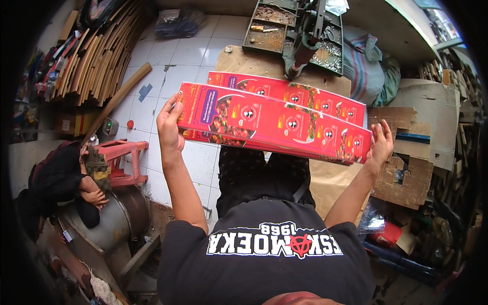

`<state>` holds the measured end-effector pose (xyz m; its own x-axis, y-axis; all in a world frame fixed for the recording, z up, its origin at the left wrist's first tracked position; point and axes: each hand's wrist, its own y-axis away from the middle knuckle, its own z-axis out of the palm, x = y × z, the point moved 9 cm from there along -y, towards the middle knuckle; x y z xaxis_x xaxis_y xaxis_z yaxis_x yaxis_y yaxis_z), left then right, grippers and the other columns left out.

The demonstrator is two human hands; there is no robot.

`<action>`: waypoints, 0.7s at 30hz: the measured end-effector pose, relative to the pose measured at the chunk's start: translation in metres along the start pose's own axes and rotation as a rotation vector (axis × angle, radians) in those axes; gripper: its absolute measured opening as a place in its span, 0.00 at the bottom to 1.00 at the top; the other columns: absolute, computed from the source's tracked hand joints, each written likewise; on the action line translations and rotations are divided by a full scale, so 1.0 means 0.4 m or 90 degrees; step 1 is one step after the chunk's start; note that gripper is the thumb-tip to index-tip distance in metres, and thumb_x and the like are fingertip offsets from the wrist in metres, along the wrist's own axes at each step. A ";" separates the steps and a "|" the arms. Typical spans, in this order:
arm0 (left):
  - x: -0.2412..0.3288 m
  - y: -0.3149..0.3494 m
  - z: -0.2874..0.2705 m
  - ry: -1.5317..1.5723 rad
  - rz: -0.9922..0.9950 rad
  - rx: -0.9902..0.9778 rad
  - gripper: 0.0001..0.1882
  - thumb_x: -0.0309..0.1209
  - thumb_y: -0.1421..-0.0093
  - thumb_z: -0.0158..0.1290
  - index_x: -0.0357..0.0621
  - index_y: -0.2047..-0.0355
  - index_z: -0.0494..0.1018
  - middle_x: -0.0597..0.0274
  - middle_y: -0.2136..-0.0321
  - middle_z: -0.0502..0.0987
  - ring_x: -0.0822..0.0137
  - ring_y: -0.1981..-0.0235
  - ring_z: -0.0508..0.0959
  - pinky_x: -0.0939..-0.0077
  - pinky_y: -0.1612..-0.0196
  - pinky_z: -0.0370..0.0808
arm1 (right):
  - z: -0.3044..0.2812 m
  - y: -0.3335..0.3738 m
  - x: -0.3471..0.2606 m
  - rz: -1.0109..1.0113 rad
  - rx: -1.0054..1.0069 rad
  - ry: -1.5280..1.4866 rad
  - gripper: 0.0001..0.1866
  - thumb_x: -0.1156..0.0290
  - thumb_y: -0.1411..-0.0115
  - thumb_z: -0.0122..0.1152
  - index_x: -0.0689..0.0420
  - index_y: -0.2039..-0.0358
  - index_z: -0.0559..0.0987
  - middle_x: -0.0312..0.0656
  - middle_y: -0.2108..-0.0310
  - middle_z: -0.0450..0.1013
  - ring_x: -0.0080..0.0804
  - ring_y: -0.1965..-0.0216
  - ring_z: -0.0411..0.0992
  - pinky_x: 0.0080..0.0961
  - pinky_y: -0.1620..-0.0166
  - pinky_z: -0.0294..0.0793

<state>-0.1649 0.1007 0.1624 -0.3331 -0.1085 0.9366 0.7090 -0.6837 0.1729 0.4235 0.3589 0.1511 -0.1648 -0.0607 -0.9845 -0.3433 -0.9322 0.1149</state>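
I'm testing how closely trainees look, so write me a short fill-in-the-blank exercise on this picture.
1. The left hand holds one end of the printed panels, whose main background colour is ____.
2. The right hand is at the ____ end of those panels.
3. The plastic stool stands to the camera wearer's ____.
4. The wearer's T-shirt is ____ with mostly white lettering.

Missing words: red; opposite; left; black.

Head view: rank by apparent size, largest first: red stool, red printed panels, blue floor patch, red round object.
1. Red printed panels
2. Red stool
3. Blue floor patch
4. Red round object
All gaps look clear.
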 end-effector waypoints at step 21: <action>0.448 1.017 0.870 0.203 0.680 -1.414 0.19 0.39 0.41 0.47 0.33 0.64 0.78 0.40 0.62 0.79 0.42 0.58 0.77 0.49 0.54 0.73 | 0.412 0.255 0.122 0.131 -0.627 0.401 0.14 0.75 0.44 0.62 0.66 0.57 0.79 0.34 0.77 0.74 0.17 0.73 0.70 0.16 0.67 0.68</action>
<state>0.2802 0.0541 0.5068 -0.6493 -0.6616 0.3751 -0.6625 0.2499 -0.7061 0.2279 0.3199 0.1368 0.4442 -0.1495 -0.8834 0.5416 -0.7406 0.3977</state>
